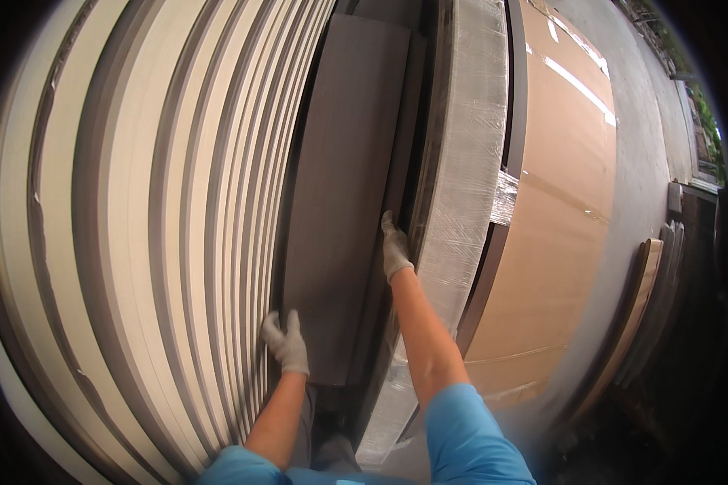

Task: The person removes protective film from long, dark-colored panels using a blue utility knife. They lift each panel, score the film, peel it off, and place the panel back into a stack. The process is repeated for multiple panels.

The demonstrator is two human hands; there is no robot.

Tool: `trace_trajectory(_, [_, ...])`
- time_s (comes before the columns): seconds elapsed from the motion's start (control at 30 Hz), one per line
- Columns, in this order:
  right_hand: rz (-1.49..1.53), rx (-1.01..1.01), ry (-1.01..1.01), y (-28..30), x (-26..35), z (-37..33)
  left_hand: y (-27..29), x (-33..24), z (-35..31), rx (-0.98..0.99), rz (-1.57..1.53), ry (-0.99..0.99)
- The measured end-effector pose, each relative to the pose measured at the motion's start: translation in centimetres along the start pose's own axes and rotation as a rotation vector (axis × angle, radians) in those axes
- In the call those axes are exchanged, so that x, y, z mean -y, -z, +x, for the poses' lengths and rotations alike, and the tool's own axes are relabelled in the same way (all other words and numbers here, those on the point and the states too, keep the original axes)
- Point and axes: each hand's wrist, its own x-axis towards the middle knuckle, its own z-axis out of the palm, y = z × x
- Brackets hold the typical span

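Observation:
A long dark grey-brown panel (345,145) lies in the gap between a row of pale panels and a plastic-wrapped stack. My left hand (286,346), in a light grey glove, is at the near left part of this panel, thumb and fingers spread apart. Farther along on the right side, my right hand (395,249), gloved alike, rests its outstretched fingers near the panel's right edge, beside the wrapped stack (465,145). Whether the fingertips press on the panel is hard to tell. Another dark panel (406,129) shows partly beneath, along the right.
Many cream panels with dark edges (137,202) stand in a tight row on the left. Right of the wrapped stack is a large brown cardboard package (550,218) with clear tape. Beyond it are a concrete floor (635,121) and wooden boards (639,283).

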Motion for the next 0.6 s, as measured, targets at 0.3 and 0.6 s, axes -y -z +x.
trace_trajectory(0.3, [0.053,0.007,-0.012,-0.1,-1.3,1.7,4.8,12.0,-1.3,0.083,-0.495,0.875])
trace_trajectory(0.6, [-0.003,-0.007,-0.046,0.1,-1.7,2.4,2.3,18.4,-4.6,0.343,-1.238,1.085])
